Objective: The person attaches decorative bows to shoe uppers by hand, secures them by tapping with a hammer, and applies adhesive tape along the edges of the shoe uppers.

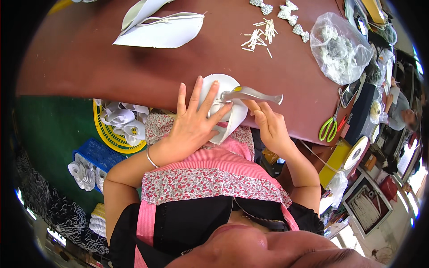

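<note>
My left hand lies with fingers spread over a white curved piece of smooth sheet material, bent round on itself at the near table edge. Above this piece is a shiny grey metal tool, curved, with a flared right end, a rounded left end and a yellow spot on top. The tool's left end is close to my left index finger. My right hand is curled just below the tool, fingertips beside the white piece's right edge. What those fingers hold, if anything, is hidden.
On the red-brown table lie larger white curved pieces, small white sticks, glittery bows and a clear plastic bag. Green-handled scissors and a ribbon spool are right. A yellow basket and blue basket hold white pieces left.
</note>
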Available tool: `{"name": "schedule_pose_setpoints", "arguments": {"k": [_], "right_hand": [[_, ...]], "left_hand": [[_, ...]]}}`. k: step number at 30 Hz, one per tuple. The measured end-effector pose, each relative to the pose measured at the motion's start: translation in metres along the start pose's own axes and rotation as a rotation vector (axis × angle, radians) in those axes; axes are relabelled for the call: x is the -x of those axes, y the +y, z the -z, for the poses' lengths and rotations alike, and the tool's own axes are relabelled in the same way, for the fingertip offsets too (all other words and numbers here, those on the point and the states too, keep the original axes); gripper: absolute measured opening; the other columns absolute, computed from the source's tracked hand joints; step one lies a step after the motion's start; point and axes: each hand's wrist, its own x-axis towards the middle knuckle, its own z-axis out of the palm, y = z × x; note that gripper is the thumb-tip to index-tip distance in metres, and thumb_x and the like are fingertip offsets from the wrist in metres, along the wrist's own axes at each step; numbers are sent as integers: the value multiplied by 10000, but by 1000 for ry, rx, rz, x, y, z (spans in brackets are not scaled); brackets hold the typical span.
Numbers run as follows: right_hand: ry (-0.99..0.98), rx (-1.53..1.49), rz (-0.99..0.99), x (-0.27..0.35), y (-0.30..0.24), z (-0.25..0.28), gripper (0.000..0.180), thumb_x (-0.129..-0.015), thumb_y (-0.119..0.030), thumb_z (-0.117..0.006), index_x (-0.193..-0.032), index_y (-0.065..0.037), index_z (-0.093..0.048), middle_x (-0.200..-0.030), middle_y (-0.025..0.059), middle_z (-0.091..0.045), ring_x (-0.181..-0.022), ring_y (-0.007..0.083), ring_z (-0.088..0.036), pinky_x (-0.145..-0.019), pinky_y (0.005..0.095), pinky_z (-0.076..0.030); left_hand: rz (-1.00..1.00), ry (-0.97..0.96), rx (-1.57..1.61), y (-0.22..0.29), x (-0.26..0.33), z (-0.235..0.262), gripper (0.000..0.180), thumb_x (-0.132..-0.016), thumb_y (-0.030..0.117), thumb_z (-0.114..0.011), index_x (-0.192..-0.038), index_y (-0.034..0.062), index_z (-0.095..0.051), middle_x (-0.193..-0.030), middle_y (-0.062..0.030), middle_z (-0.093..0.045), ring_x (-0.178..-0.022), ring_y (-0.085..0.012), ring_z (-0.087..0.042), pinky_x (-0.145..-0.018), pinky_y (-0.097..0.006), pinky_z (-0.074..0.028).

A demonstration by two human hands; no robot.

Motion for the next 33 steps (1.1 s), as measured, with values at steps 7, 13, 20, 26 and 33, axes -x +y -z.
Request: {"name": "schedule_pose_setpoints", "arguments": {"k": [7, 13, 20, 26, 33], "right_hand": [[-43, -69, 8, 0, 9, -2, 374, -1168, -223, -452, -1411, -10, -640, -1089, 254, -746, -924, 411, -772, -824, 438, -596], [-33, -17, -2, -3, 13, 2, 373, -1161, -239, -468, -1389, -19, -664, -1062, 273, -744, -928, 427, -762, -817, 459, -596], [-85, 95, -17, -1, 10, 9, 442, -1181, -266, -418, -1408, 44, -638, -1043, 209, -751, -923, 322, -736, -878, 415, -577], [-27, -44, 38, -1, 10, -2, 365, -1159, -211, -452, -1389, -63, -694, -1041, 265, -737, -958, 457, -735, -838, 486, -577], [-17, 53, 1, 2, 14, 7, 325, -1133, -171, -493, -1352, -68, -709, -1020, 246, -734, -911, 450, -727, -805, 484, -577]], "left_hand": [[15, -21, 4, 0, 1, 0, 919, -711, 359, -935, -1554, 275, -580, -1772, -235, -209, -1620, -557, -134, -1193, -828, -81], [16, -35, 17, 0, -1, 3, 919, -710, 365, -934, -1554, 282, -581, -1775, -228, -208, -1622, -551, -131, -1192, -829, -84], [35, -36, 18, 0, 0, 1, 920, -706, 370, -935, -1553, 291, -584, -1777, -218, -209, -1625, -543, -134, -1195, -827, -84], [38, -55, 29, -1, -1, 4, 911, -711, 362, -931, -1551, 293, -585, -1780, -211, -208, -1626, -540, -133, -1198, -823, -86], [45, -49, 46, 0, -2, 2, 937, -706, 359, -935, -1567, 301, -570, -1781, -208, -210, -1624, -542, -138, -1199, -822, -90]]}}
